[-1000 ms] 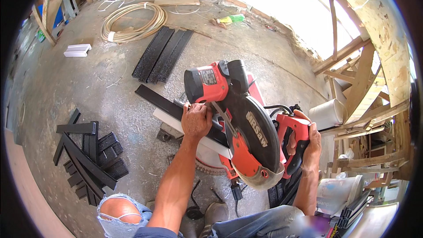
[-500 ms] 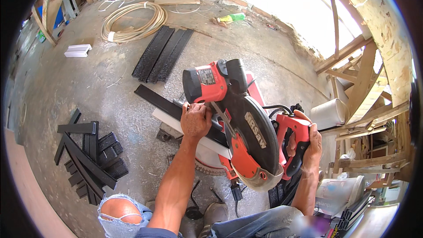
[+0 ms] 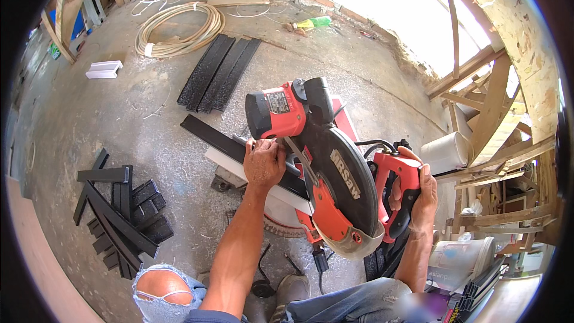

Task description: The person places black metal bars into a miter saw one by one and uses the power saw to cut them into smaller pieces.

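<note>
A red and black miter saw stands on the floor in front of me, its black blade guard tilted down to the right. My right hand is closed around the saw's red and black handle. With its fingers curled over it, my left hand presses a long black strip onto the saw's base, left of the guard and below the motor. The strip's far end juts out to the upper left, beside a pale bar. Its other end disappears behind the guard, and the blade's edge is hidden.
Short black cut pieces lie piled at the left. Wide black panels rest beyond the saw, near a coiled hose. A white block lies far left. Buckets and wooden framing stand at the right.
</note>
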Demonstrator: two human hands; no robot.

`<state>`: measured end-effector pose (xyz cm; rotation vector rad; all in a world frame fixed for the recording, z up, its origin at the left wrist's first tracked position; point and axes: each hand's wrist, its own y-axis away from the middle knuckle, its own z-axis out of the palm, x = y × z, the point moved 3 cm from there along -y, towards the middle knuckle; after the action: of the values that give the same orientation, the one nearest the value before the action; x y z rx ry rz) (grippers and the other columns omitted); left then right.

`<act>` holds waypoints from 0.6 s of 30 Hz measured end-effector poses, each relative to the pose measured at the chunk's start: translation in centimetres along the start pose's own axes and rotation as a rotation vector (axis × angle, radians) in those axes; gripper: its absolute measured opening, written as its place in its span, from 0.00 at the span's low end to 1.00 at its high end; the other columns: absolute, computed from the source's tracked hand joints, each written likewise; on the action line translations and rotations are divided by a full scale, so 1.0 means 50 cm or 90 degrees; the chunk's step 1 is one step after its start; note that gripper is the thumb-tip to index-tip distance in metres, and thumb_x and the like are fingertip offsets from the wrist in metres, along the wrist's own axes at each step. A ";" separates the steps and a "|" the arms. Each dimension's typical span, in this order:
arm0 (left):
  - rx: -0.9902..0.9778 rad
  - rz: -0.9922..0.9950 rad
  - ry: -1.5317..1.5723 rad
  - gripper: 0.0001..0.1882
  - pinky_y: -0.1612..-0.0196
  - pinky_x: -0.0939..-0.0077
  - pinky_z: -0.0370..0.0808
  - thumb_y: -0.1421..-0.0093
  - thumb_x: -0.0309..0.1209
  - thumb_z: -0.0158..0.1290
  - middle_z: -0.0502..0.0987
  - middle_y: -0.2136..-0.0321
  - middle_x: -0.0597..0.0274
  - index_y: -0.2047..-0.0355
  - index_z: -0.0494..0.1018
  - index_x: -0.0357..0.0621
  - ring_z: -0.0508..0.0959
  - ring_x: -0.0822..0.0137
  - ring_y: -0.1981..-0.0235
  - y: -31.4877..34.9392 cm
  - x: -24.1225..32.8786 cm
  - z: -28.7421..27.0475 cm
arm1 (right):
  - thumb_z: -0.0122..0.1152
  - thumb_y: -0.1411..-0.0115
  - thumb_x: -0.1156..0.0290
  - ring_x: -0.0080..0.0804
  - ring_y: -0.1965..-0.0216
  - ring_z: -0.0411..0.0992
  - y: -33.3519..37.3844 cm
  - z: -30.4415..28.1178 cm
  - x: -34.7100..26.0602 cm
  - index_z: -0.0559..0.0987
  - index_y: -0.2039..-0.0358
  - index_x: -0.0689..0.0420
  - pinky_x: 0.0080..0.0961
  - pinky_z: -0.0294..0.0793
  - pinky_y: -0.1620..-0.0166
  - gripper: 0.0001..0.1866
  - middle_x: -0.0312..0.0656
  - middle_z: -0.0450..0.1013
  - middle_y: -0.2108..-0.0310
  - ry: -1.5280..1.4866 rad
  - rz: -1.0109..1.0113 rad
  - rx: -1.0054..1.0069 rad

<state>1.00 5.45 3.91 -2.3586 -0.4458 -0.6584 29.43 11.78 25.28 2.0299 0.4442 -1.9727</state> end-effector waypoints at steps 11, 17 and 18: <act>0.022 -0.007 -0.002 0.14 0.38 0.50 0.65 0.35 0.36 0.53 0.83 0.66 0.53 0.71 0.80 0.40 0.82 0.53 0.57 -0.002 0.006 -0.001 | 0.39 0.21 0.46 0.23 0.87 0.65 0.005 -0.003 0.009 0.68 0.33 0.70 0.22 0.65 0.83 0.37 0.39 0.70 0.84 0.006 -0.011 -0.009; 0.012 -0.015 -0.004 0.13 0.38 0.51 0.65 0.36 0.36 0.53 0.83 0.65 0.53 0.71 0.80 0.40 0.82 0.53 0.57 -0.001 0.004 0.000 | 0.38 0.21 0.46 0.23 0.88 0.63 0.006 -0.003 0.013 0.67 0.32 0.69 0.22 0.66 0.83 0.37 0.38 0.69 0.84 0.003 -0.005 0.000; 0.016 -0.012 -0.007 0.13 0.38 0.51 0.65 0.36 0.36 0.53 0.83 0.65 0.53 0.71 0.80 0.40 0.82 0.53 0.57 0.000 0.004 0.000 | 0.38 0.21 0.46 0.23 0.88 0.63 0.006 -0.003 0.012 0.67 0.32 0.69 0.22 0.66 0.83 0.37 0.38 0.69 0.84 -0.001 -0.002 0.002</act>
<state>1.14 5.49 4.01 -2.3387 -0.4800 -0.6448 29.71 11.60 24.66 2.0303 0.4435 -1.9781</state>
